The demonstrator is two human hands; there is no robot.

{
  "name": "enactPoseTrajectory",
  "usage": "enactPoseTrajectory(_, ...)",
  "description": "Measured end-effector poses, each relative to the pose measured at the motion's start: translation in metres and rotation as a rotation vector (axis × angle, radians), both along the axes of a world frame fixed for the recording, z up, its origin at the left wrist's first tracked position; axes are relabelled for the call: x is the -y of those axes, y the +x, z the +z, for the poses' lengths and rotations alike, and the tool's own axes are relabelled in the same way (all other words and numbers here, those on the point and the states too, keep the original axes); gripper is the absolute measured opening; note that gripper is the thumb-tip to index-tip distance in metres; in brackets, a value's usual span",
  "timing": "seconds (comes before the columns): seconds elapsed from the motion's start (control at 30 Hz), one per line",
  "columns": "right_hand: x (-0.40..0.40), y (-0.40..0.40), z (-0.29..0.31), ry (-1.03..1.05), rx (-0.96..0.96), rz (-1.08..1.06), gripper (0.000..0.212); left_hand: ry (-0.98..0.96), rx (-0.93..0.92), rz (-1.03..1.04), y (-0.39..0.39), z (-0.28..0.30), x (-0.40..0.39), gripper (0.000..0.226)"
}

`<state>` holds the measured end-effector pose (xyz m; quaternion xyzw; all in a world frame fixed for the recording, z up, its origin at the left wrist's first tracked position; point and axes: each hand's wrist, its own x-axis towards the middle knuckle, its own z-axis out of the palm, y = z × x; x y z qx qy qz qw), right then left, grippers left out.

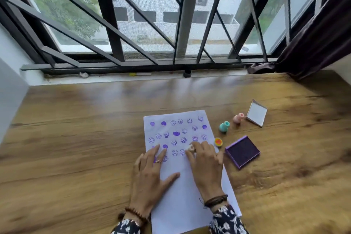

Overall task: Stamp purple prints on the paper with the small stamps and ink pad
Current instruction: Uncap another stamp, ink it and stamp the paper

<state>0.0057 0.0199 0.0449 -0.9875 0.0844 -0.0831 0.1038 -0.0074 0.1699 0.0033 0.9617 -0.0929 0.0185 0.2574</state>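
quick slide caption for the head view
Right hand presses a small stamp onto the print-covered paper while the left hand steadies it.

- left hand [150,175]: flat, palm down, fingers [154,153] spread and pointing away from the body, thumb splayed out to the right
- ring on one left finger; dark bead bracelet at left wrist; patterned dark sleeve cuff at bottom edge
- right hand [206,167]: palm down, knuckles up, fingers curled forward and bunched at the tips, pinching a small pale stamp [190,148] held upright under the fingertips
- right wrist carries dark cord bracelets; same patterned sleeve below
- both forearms enter from the bottom edge, roughly parallel, hands close side by side but not touching
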Motion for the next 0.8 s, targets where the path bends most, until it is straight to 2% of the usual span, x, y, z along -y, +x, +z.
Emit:
enactPoseTrajectory(0.03,0.002,0.001,0.000,0.082,-0.003,-0.016,0.018,-0.003,-0.007,-0.005,0.000,0.001,0.000,0.073)
enactPoseTrajectory(0.07,0.006,0.001,0.004,0.259,-0.022,-0.054,0.014,-0.006,-0.012,-0.008,0.000,0.002,0.001,0.073)
enactPoseTrajectory(0.13,0.017,0.002,0.014,0.818,-0.018,-0.189,0.004,-0.022,-0.010,-0.007,0.000,0.002,0.001,0.074)
enactPoseTrajectory(0.2,0.035,0.000,0.025,1.239,0.036,-0.350,0.008,-0.042,-0.004,-0.005,0.000,0.002,0.000,0.073)
enactPoseTrajectory(0.33,0.063,-0.010,0.046,1.731,-0.082,-0.564,0.010,-0.065,0.037,0.004,0.001,0.008,0.005,0.069)
enactPoseTrajectory(0.4,0.075,-0.014,0.054,1.865,-0.074,-0.591,0.013,-0.053,0.102,-0.023,0.007,0.017,0.018,0.060)
enactPoseTrajectory(0.47,0.085,-0.018,0.059,1.944,-0.046,-0.605,0.006,-0.094,0.150,-0.067,0.016,0.028,0.041,0.047)
enactPoseTrajectory(0.57,0.102,-0.020,0.057,1.970,-0.002,-0.647,0.021,-0.147,0.122,-0.194,0.033,0.041,0.088,0.031)
enactPoseTrajectory(0.67,0.117,-0.021,0.054,1.980,-0.011,-0.643,0.024,-0.059,0.088,-0.296,0.050,0.038,0.127,0.034)
enactPoseTrajectory(0.8,0.132,-0.021,0.049,1.969,-0.050,-0.650,0.032,0.054,0.011,-0.287,0.066,0.027,0.148,0.034)
